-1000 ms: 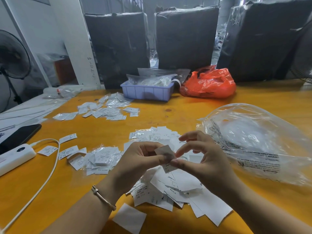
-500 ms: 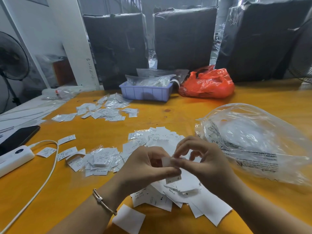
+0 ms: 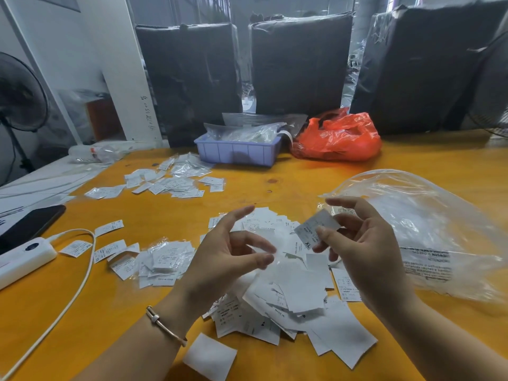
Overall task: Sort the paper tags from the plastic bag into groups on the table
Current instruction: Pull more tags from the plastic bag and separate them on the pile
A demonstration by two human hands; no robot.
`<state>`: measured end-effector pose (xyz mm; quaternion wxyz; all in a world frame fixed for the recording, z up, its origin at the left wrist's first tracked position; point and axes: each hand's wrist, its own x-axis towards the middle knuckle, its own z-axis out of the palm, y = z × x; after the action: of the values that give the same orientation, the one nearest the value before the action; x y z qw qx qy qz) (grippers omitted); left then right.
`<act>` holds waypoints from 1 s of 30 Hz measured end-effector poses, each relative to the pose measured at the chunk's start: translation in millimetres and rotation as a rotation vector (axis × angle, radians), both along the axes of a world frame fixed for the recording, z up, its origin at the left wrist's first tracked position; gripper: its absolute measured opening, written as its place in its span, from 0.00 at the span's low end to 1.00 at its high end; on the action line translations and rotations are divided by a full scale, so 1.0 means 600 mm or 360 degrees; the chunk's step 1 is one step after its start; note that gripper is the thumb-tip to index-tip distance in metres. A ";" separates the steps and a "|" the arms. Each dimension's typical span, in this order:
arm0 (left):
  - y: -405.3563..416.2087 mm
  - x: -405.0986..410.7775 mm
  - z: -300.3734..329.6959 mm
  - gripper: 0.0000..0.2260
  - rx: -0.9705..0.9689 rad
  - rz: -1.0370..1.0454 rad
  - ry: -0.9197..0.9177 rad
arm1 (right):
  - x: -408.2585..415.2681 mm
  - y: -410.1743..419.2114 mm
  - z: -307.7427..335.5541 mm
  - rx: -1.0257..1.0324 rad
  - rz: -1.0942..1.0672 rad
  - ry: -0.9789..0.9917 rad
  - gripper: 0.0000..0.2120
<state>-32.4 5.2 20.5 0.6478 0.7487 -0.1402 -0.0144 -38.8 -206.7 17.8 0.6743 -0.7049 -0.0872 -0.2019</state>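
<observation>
A: Holding one item: paper tag, marked XL, pinched between thumb and fingers of your right hand, raised above the near heap of tags. Your left hand is released, fingers loosely spread, gripping nothing, just left of that tag.

B: Advice for the step?

A: Read the size mark before you move; the XL faces you and is legible. Then carry the tag to the group it matches and lay it flat, printed side up. Which group takes XL I cannot tell; the print there is too small.

B: Groups on record?

A: Three besides the heap. One pile in clear sleeves, near left. A few loose tags beside the white cable. One spread at far left, in front of the lilac tray.

B: Source?

A: Clear plastic bag, right, lying on its side with its mouth toward the heap.

B: Surface and room?

A: Orange wooden table. Red bag at the far edge. White power bank and dark phone at left. Black wrapped bales behind the table; a fan at far left.
</observation>
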 end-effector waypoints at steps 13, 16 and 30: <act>0.001 -0.007 0.005 0.09 0.0040 -0.0165 0.0134 | -0.026 0.010 0.019 -0.0146 0.0122 -0.0149 0.15; -0.001 -0.009 0.006 0.12 0.0035 -0.0181 0.0140 | -0.030 0.011 0.020 -0.0177 0.0159 -0.0178 0.13; 0.000 -0.010 0.011 0.16 -0.0039 -0.0098 0.0118 | -0.033 0.011 0.018 -0.0332 0.0160 -0.0135 0.12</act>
<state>-38.6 5.4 27.0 0.6610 0.7349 -0.1394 -0.0603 -58.4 -199.8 28.9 0.6022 -0.7568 -0.1715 -0.1873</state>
